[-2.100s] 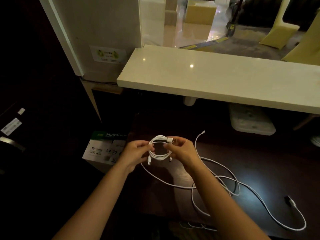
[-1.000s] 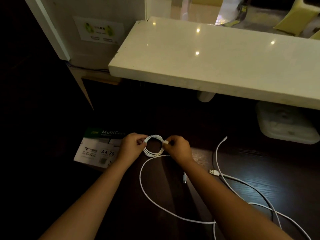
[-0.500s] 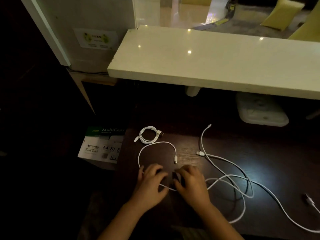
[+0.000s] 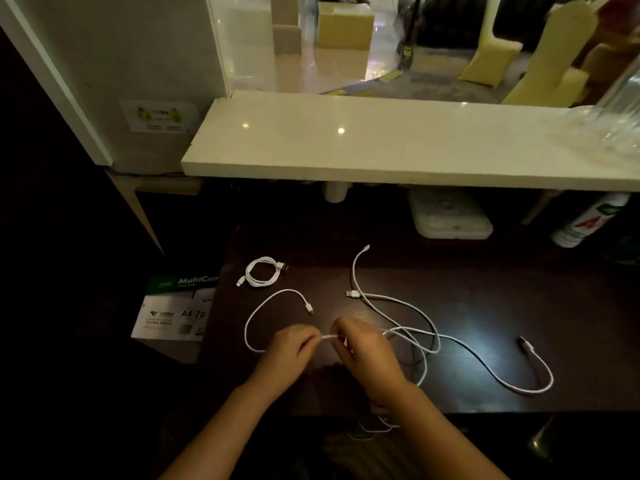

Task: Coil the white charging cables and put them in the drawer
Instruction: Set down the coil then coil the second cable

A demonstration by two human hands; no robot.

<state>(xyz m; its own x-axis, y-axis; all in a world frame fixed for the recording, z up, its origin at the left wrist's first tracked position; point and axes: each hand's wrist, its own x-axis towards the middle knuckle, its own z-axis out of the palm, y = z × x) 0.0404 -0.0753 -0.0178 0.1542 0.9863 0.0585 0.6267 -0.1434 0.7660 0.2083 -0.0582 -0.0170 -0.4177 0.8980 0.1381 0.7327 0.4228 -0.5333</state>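
Hands (image 4: 290,348) (image 4: 362,348) pinching second cable (image 4: 327,337) at desk (image 4: 450,306) centre, short span taut between. Coil (image 4: 262,272) finished, at 11 o'clock. Third cable (image 4: 415,313) loose at 3 o'clock. Next, probably: looping slack. Drawer unseen.

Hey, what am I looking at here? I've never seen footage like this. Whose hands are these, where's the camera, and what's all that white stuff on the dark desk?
There is no machine here. A person wears a camera on the head, so this single picture looks forward and down at their own two bare hands.

The left hand and right hand each pinch one loose white cable and hold a short stretch of it between them above the dark desk.

One coiled cable lies finished at the desk's far left. More loose cables sprawl to the right, overlapping.

A box of A4 paper sits beside the desk on the left, and a pale counter runs across above it. No drawer is in view.
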